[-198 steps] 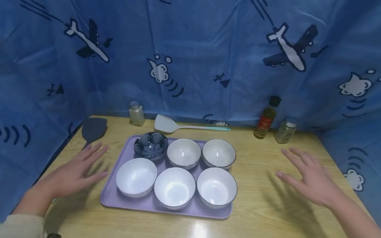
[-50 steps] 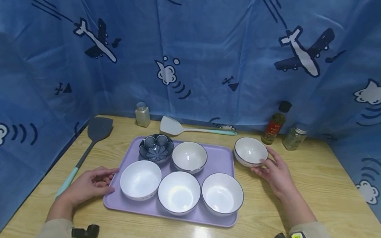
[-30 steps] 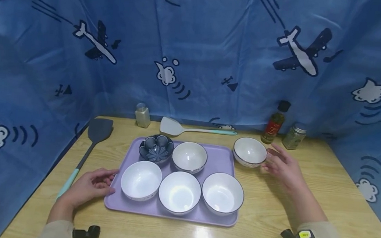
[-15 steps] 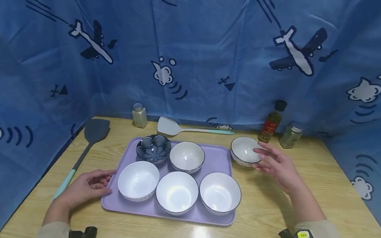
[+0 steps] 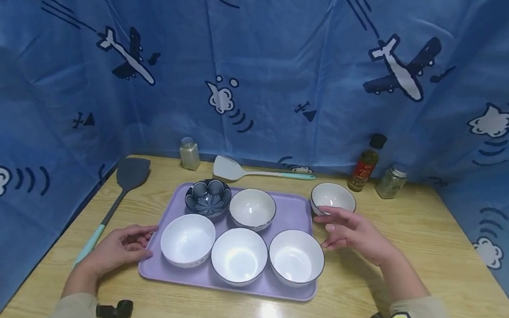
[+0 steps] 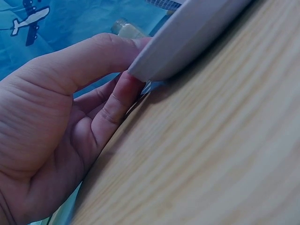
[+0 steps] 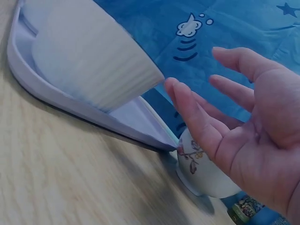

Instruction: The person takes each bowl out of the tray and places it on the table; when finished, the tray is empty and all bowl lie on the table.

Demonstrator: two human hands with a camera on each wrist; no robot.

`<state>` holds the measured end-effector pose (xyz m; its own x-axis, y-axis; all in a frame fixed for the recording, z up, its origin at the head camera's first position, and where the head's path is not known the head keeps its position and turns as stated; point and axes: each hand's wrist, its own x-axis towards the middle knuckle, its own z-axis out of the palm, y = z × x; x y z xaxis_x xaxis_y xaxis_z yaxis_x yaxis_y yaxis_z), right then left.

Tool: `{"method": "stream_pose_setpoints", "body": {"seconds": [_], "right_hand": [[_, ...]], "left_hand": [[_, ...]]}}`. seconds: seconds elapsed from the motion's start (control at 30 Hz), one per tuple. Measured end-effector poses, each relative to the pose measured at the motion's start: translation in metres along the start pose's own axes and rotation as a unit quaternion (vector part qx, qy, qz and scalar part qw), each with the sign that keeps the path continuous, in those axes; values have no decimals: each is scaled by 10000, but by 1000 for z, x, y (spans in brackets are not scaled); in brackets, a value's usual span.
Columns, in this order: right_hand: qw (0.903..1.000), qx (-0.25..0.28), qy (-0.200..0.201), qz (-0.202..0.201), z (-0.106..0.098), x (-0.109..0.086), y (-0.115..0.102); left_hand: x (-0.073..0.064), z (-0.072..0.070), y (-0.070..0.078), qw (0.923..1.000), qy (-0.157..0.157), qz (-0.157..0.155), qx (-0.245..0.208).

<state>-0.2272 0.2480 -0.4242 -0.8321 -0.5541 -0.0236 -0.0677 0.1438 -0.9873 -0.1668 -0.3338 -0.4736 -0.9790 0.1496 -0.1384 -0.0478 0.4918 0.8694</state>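
My left hand pinches the left rim of the lilac tray, thumb and fingers at its edge; the left wrist view shows the tray's side between them. On the tray stand a dark patterned bowl, a white bowl behind, and three white bowls in front. My right hand is open, its fingertips right at the rim of the front right bowl. Just beyond it, a white bowl with a flower print stands on the table, off the tray's back right corner.
A grey spatula lies behind the tray, and a dark spatula to the left. At the back stand a white-filled jar, a red-labelled bottle and a spice jar. A blue curtain surrounds the table.
The flower-print bowl went from the tray's back right spot to the table, and my right hand let it go, then moved toward the front right bowl. My left hand took the tray's rim.
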Motion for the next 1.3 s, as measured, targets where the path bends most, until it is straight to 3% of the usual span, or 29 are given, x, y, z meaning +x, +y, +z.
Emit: {"method": "stream_pose_setpoints", "body": {"seconds": [0.37, 0.8, 0.97, 1.3], "right_hand": [[9979, -166, -574, 264, 6, 4, 14], [9869, 148, -1570, 326, 17, 4, 25], [9840, 237, -1729, 358, 19, 3, 28], [9801, 588, -1881, 244, 20, 5, 26]], "left_hand": [[-1, 0, -2, 9999, 48, -123, 105], [-1, 2, 2, 9999, 35, -22, 104], [0, 2, 5, 9999, -36, 120, 48], [-1, 3, 1, 9998, 123, -136, 121]]}}
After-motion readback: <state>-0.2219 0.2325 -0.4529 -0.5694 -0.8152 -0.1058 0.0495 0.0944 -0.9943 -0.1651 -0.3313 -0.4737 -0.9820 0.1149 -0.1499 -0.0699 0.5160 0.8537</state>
